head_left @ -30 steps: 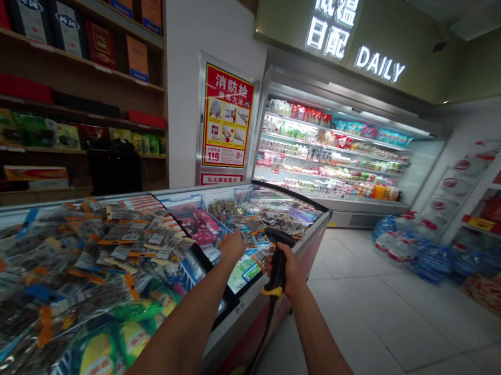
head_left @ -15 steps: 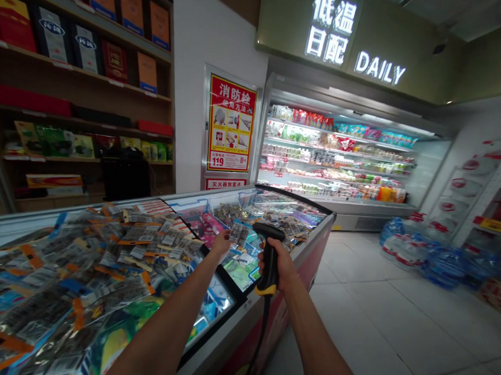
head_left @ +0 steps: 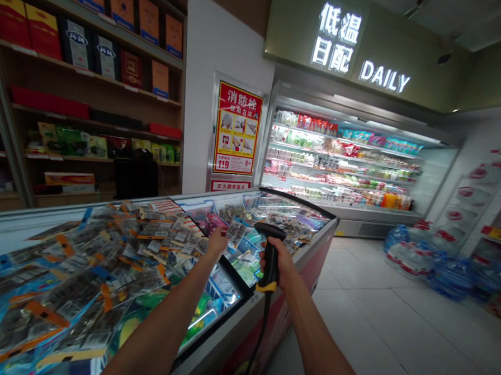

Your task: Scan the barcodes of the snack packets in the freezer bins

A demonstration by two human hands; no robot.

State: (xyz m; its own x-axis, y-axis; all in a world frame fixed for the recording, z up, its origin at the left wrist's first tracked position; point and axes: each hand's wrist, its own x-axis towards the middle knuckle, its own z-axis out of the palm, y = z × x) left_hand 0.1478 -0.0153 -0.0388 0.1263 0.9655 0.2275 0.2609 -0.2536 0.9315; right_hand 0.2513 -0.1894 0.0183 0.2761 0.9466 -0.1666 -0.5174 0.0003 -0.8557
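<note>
In my right hand [head_left: 280, 263] is a black and yellow barcode scanner [head_left: 271, 260], fingers wrapped round its upright handle and the cable hanging below. My left hand [head_left: 217, 243] is to its left, fingers pinched on a small clear packet [head_left: 236, 233] with a barcode label. This packet faces the scanner head, a short gap apart. Both hands are above a chest freezer [head_left: 224, 365] with a glass top. Beside my left forearm, many packets [head_left: 146, 260] with orange and blue strips lie piled on the glass.
Shelves of boxes [head_left: 151, 79] stand at the left behind the freezer. A red fire-hydrant poster [head_left: 238, 128] hangs on the wall. Further back is a lit open fridge [head_left: 341, 214] of packaged goods. Large water bottles [head_left: 454, 271] stand on the tiled floor [head_left: 365, 311] at right.
My view has turned slightly left, so the surroundings sit further right. My left hand, with the packet, has shifted a little left and up. The scanner stays in my right hand.
</note>
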